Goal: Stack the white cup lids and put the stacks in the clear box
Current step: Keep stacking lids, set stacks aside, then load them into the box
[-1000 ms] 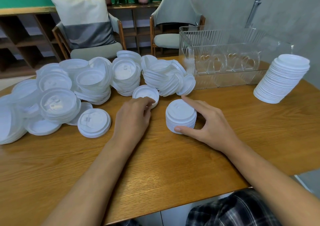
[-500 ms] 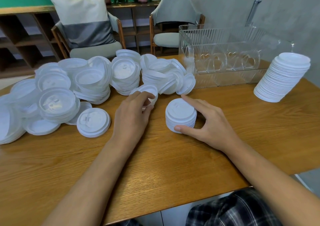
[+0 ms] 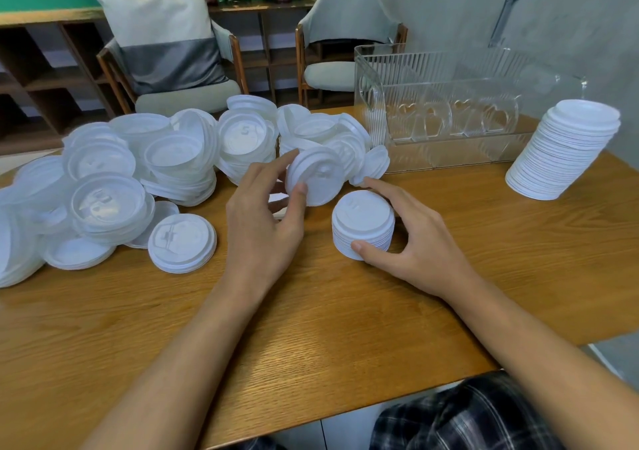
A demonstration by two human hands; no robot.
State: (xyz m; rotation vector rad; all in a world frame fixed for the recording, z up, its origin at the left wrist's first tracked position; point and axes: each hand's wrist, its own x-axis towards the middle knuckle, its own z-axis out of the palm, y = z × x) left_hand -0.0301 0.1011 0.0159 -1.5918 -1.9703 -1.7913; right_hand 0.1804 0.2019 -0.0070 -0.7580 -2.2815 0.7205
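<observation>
White cup lids lie heaped in a loose pile [image 3: 138, 173] beyond your left hand [image 3: 262, 221] and out to its left. That hand pinches one lid [image 3: 318, 180] between thumb and fingertips, holding it above the table [image 3: 311, 328], tilted on edge with its top turned toward you. Just right of it, your right hand [image 3: 415, 242] grips a short stack [image 3: 363, 225] standing on the table, thumb against its near side and index finger curved round its far rim. A single lid [image 3: 182, 242] lies flat, top up, to the left of your left hand. Beyond your right hand stands the clear box [image 3: 449, 121]. Well apart to the right of that hand, a tall stack [image 3: 567, 149] leans beside the box's right end.
</observation>
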